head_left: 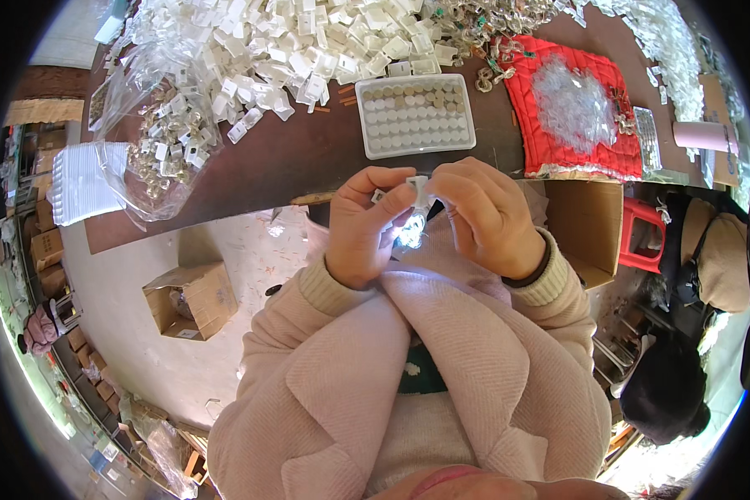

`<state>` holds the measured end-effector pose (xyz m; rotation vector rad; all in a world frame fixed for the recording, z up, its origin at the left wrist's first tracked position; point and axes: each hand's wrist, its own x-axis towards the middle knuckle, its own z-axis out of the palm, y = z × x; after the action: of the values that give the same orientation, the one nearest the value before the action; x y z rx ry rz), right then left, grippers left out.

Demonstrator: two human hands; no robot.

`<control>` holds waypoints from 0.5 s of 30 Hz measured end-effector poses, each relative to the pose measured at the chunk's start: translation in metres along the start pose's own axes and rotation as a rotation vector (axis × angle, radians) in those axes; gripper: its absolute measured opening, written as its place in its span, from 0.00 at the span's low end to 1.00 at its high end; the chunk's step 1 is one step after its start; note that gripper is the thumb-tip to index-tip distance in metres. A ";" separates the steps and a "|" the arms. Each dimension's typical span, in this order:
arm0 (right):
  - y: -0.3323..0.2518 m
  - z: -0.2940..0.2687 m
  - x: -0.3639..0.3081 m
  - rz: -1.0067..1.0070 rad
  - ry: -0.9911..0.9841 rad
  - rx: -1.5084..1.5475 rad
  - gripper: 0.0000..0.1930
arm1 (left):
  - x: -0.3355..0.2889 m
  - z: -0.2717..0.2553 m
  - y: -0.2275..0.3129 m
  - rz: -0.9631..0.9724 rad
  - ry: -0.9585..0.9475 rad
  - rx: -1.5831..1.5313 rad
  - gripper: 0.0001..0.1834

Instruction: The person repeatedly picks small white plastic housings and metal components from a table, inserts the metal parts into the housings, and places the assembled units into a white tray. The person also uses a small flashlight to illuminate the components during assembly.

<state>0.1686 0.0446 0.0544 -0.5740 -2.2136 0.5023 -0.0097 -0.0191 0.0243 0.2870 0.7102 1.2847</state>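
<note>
Close to the table's near edge, both hands meet around a small white plastic case. My left hand is closed, its thumb and fingers pinching the case from the left. Below the case hangs a small bundle of string lights, glowing bright white beside the left fingers. A bit of another white piece shows between those left fingers. My right hand is closed too, thumb and forefinger on the case's right side. Its other fingers are curled, and what lies behind them is hidden.
A white tray of round discs stands just beyond my hands. Behind it spreads a heap of white plastic cases. Clear plastic pieces lie on a red cloth at right. Cardboard boxes stand below the table.
</note>
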 end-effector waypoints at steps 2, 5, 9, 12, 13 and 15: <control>0.000 -0.001 -0.002 -0.010 -0.044 -0.038 0.22 | 0.000 -0.001 0.000 0.021 0.001 0.060 0.11; -0.003 -0.002 -0.006 0.070 -0.007 -0.112 0.20 | 0.001 -0.004 -0.002 0.014 0.016 0.016 0.11; -0.002 -0.026 -0.018 0.261 0.227 -0.346 0.10 | 0.002 -0.010 -0.003 -0.014 0.025 0.038 0.12; 0.043 -0.050 -0.025 0.290 0.398 -0.385 0.13 | 0.000 -0.013 -0.003 -0.025 0.034 0.038 0.13; 0.058 -0.055 -0.029 0.440 0.156 -0.723 0.14 | 0.000 -0.013 -0.003 -0.026 0.037 0.051 0.13; 0.067 -0.052 -0.046 0.484 0.256 -0.644 0.16 | 0.004 -0.013 -0.003 -0.043 0.014 0.062 0.14</control>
<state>0.2520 0.0831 0.0248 -1.4441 -1.9578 -0.0741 -0.0151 -0.0186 0.0116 0.3123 0.7656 1.2267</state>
